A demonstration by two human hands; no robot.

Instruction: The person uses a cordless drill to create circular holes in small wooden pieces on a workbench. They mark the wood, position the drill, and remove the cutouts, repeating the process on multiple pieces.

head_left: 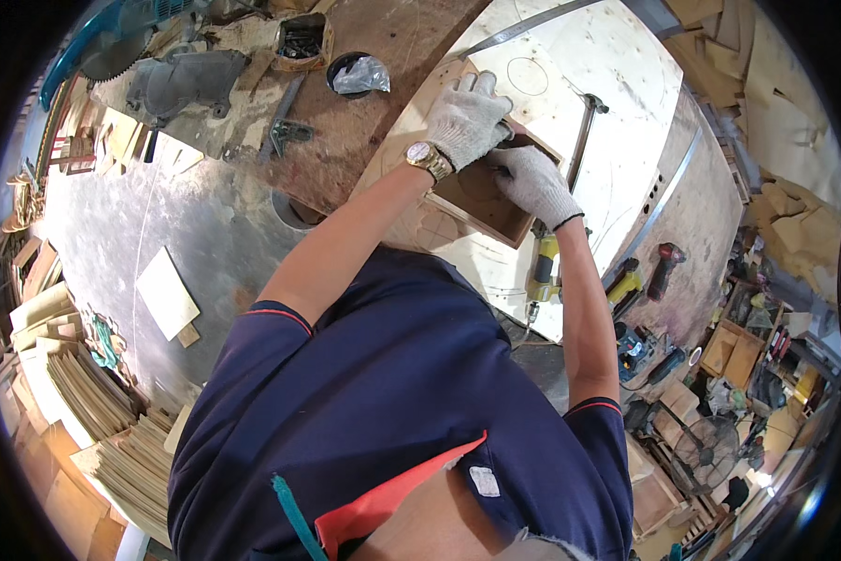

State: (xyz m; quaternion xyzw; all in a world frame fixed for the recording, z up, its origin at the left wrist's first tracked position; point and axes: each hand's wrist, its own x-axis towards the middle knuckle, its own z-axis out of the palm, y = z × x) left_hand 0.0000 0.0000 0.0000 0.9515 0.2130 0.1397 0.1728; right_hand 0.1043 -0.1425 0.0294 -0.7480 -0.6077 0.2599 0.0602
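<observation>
Both my hands wear pale knit gloves and are at an open-topped wooden box [479, 227] on a light plywood sheet [626, 84]. My left hand [467, 117], with a gold watch at its wrist, lies over the box's far left side, its fingers bent over the wall. A small dark thing shows by its thumb; its kind is unclear. My right hand [534, 182] reaches into the box from the right with curled fingers. Their tips are hidden, so what they hold cannot be made out. A long-handled hammer-like tool [584, 140] lies just right of the box.
Close to the box's near corner lies a yellow-green tool [544, 271] with a hose fitting. Farther right are a red-and-black drill [665, 269] and a blue power tool [633, 346]. A saw blade [112, 54] stands at far left. Stacked wood strips [88, 383] fill the near left.
</observation>
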